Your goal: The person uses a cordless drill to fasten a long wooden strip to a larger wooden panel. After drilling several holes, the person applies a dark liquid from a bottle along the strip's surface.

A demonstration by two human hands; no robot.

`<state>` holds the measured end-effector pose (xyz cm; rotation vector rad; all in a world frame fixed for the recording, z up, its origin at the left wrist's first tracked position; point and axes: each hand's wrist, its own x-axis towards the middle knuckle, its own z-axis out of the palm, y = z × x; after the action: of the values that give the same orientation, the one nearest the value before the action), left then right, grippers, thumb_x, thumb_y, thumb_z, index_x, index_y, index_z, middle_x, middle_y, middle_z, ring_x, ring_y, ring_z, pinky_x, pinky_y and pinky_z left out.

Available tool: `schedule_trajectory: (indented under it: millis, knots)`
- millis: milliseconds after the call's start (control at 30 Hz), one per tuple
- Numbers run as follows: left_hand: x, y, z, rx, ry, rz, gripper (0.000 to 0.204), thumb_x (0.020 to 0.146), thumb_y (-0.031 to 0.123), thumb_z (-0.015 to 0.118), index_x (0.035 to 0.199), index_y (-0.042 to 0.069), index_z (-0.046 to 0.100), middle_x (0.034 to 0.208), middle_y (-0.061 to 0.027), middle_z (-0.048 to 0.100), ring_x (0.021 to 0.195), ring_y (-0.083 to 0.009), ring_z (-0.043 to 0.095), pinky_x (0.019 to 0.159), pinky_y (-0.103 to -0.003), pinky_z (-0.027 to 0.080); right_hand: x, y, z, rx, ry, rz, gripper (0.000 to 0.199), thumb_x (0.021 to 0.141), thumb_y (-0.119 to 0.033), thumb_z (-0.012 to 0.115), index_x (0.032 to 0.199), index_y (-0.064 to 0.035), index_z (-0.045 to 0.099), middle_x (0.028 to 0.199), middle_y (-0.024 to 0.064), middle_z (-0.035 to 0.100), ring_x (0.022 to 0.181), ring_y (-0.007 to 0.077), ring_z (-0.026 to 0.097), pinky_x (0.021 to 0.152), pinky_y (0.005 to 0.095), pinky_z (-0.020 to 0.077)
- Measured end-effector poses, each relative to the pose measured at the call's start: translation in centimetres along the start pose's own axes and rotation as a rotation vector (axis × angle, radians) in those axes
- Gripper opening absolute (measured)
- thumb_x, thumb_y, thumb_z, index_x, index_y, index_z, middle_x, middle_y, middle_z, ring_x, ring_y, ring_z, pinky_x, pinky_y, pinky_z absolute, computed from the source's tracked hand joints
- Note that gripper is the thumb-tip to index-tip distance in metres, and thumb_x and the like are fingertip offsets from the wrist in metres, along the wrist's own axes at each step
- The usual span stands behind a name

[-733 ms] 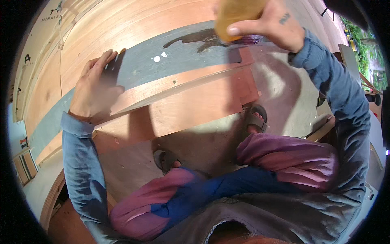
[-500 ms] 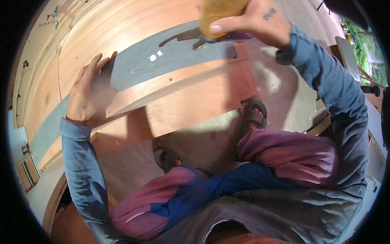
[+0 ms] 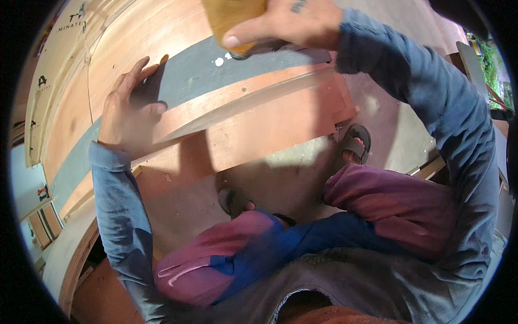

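At the top, my right hand (image 3: 291,24) is closed around an amber-yellow rounded object (image 3: 232,19); its exact kind is not plain. The object's dark lower edge meets or hovers just over a grey strip (image 3: 194,73) on a curved wooden piece (image 3: 259,83). Beside it on the strip are small white spots (image 3: 219,62). Over the left part of the same strip, my left hand (image 3: 124,110) is open, fingers apart, and seems to rest on it. Its palm side is hidden, with a dark shadow beside the fingers.
A flat plywood board (image 3: 270,124) juts toward me below the curved piece. My sandalled foot (image 3: 354,144) stands on the concrete floor (image 3: 280,178). Larger pale plywood (image 3: 135,32) extends at the upper left. A curved plywood edge (image 3: 81,259) rises at the lower left.
My right hand has moved left along the strip with the amber-yellow object, up to the white spots. The dark smear is now mostly covered. My left hand stays on the strip, its thumb more visible.
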<state>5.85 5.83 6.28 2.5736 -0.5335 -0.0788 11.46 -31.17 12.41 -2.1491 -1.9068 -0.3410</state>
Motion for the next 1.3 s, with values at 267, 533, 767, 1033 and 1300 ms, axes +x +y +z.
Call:
schedule_trajectory:
  millis: [267,533,767,1033,1300]
  knots:
    - [-0.4,0.7,0.5,-0.064,0.031,-0.01,0.101,0.067,0.055,0.087,0.147,0.003,0.052,0.132,-0.0155,0.065,0.127,-0.0304,0.058,0.108,-0.041,0.044,-4.1,-1.1,0.3,0.414,0.373,0.722,0.063,0.076,-0.009,0.086,0.13,0.0026,0.056,0.116,0.0123,0.07,0.106,0.022,0.067,0.097,0.0408,0.0533]
    - [-0.3,0.0,0.0,0.008,-0.006,-0.015,0.101,0.068,0.055,0.087,0.146,0.002,0.053,0.134,-0.0163,0.063,0.128,-0.0304,0.058,0.108,-0.041,0.043,0.2,-0.7,2.6,0.454,0.375,0.75,0.061,0.077,-0.01,0.086,0.129,0.0024,0.057,0.117,0.0121,0.07,0.107,0.0216,0.067,0.097,0.0394,0.0535]
    - [0.2,-1.0,0.4,-0.053,-0.025,0.018,0.101,0.069,0.055,0.087,0.147,0.002,0.052,0.137,-0.0165,0.062,0.13,-0.0307,0.057,0.111,-0.041,0.042,-6.3,-1.2,-0.1,0.439,0.451,0.786,0.059,0.077,-0.01,0.086,0.129,0.0022,0.058,0.118,0.0119,0.07,0.107,0.0212,0.067,0.097,0.0382,0.0536]
    - [0.9,-3.0,0.1,0.066,-0.062,0.123,0.1,0.072,0.055,0.084,0.15,0.003,0.049,0.138,-0.0146,0.063,0.132,-0.0284,0.055,0.112,-0.043,0.042,-2.5,-0.2,2.0,0.511,0.379,0.864,0.058,0.078,-0.011,0.085,0.128,0.0021,0.059,0.12,0.0116,0.071,0.107,0.0207,0.067,0.097,0.0367,0.0537]
    - [-1.3,-0.7,0.4,-0.003,0.027,-0.007,0.107,0.072,0.065,0.082,0.148,-0.002,0.047,0.141,-0.0192,0.059,0.133,-0.0312,0.053,0.112,-0.041,0.04,-5.6,0.6,-0.2,0.535,0.489,0.784,0.059,0.076,-0.01,0.086,0.128,0.0019,0.06,0.119,0.0122,0.07,0.108,0.0214,0.067,0.099,0.0376,0.0529]
